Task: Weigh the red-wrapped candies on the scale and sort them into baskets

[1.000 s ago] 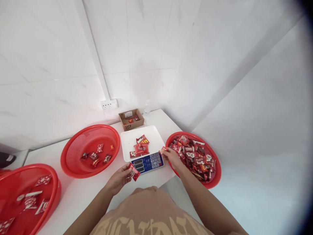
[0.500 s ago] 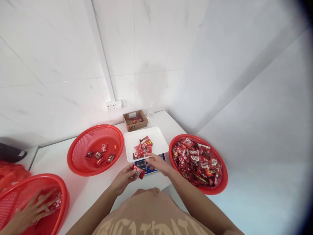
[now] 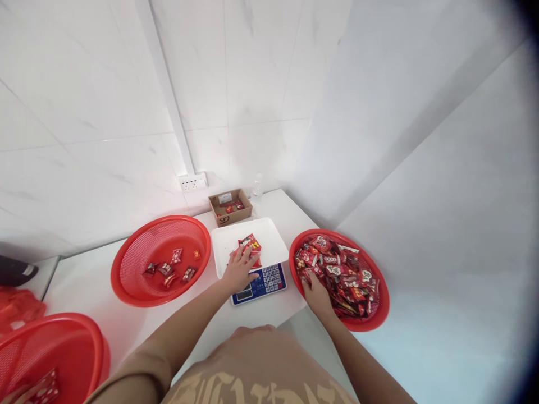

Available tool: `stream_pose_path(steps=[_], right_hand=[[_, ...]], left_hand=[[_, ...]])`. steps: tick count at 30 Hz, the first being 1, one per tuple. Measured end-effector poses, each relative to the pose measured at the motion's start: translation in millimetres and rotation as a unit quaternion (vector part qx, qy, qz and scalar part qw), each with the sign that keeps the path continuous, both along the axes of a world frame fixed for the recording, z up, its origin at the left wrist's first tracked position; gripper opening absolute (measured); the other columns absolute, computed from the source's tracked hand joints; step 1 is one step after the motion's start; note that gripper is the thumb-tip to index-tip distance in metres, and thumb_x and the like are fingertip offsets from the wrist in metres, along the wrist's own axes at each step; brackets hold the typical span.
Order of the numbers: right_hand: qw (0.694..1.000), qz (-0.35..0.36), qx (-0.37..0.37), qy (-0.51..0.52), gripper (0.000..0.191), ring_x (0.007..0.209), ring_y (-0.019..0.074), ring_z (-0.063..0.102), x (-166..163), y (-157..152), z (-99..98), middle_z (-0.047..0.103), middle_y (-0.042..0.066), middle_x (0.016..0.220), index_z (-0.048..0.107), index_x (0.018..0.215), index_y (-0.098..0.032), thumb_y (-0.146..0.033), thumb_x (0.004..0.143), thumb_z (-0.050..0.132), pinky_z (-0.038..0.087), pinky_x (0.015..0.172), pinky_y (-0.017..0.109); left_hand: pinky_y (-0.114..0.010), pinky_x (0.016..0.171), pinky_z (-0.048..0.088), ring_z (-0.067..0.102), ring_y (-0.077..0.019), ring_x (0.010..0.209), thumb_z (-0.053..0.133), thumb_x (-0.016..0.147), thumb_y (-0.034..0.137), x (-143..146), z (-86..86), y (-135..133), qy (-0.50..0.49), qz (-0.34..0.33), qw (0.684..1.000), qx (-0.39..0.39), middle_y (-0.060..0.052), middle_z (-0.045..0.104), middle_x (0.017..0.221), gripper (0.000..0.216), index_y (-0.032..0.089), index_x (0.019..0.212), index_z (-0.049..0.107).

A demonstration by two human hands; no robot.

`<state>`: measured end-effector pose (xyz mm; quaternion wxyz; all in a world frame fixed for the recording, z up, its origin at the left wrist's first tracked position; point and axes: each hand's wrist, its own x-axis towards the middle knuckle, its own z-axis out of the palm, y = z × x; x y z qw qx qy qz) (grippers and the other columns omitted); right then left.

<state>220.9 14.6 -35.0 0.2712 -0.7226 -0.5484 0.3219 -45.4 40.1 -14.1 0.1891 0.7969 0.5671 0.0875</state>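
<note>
My left hand is open, its fingers spread over small red candy packets on the white tray of a digital scale. The hand partly hides these packets and the display. The scale's blue keypad shows to the right of my left wrist. My right hand reaches over the near left rim of the right red basket. Its fingers, slightly apart, touch the heap of mixed candy packets there; no packet is plainly gripped.
A red basket with several packets stands left of the scale. Another red basket is at lower left, with a co-worker's hand in it by a packet. Behind the tray are a cardboard box and a clear bottle.
My left hand has moved from in front of the scale onto the tray, and the packet it held has left its fingers. My right hand has gone from the scale to the right basket.
</note>
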Motion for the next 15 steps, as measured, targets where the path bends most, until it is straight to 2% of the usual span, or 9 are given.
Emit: stream_pose_path(steps=[3,7,12,15], right_hand=[[1.0,-0.001,-0.002,-0.029,0.048,0.116,0.0237,0.053,14.5,-4.4,-18.3,0.059,0.012,0.124,0.054,0.123,-0.015,-0.029,0.08,0.039,0.038,0.1,0.036],[0.999,-0.011,-0.01,-0.046,0.049,0.114,0.0239,0.055,16.5,-8.4,-33.1,0.061,0.012,0.12,0.054,0.124,-0.014,-0.03,0.081,0.037,0.04,0.097,0.035],[0.998,0.001,-0.011,-0.061,0.05,0.114,0.0224,0.055,15.5,-5.3,-37.3,0.061,0.011,0.121,0.052,0.126,-0.016,-0.031,0.082,0.035,0.041,0.096,0.033],[0.998,0.004,-0.012,-0.069,0.051,0.112,0.0238,0.057,15.9,-4.1,-38.1,0.061,0.013,0.121,0.052,0.126,-0.013,-0.031,0.081,0.035,0.042,0.095,0.034]], left_hand=[[-0.063,0.108,0.006,0.002,-0.035,0.141,0.045,0.084,0.05,-2.2,-2.6,21.7,0.065,-0.023,0.997,-0.029,-0.008,0.02,0.153,0.063,0.026,0.142,0.031],[-0.066,0.106,0.01,0.007,-0.0355,0.14,0.041,0.086,0.05,-10.0,-8.2,30.0,0.074,-0.009,0.995,-0.063,-0.009,0.023,0.152,0.062,0.027,0.142,0.029],[-0.058,0.109,0.013,0.011,-0.0316,0.14,0.046,0.084,0.049,-16.3,-10.0,26.2,0.061,0.002,0.998,-0.008,-0.011,0.029,0.149,0.063,0.026,0.141,0.032],[-0.059,0.109,0.009,0.005,-0.0328,0.141,0.047,0.082,0.054,-11.7,-9.9,29.6,0.062,-0.007,0.998,0.006,-0.009,0.023,0.152,0.066,0.029,0.141,0.032]])
